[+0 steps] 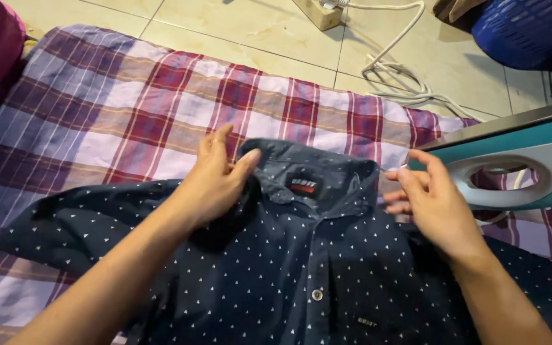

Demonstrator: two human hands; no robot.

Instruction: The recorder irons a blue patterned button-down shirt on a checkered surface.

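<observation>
Dotted navy shirt [276, 268] on plaid cloth [116, 108], iron [512, 166] beside.

We have a single view, from a camera worn on the head, looking steeply down and forward over our own forearms. It sits close: the left hand [215, 182] and right hand [432, 204] fill the middle of the frame, above a dotted navy shirt [289, 268] spread on a plaid cloth [129, 108]. The top edge reaches only the tiled floor [237, 25] (no second view shares any of it).
</observation>
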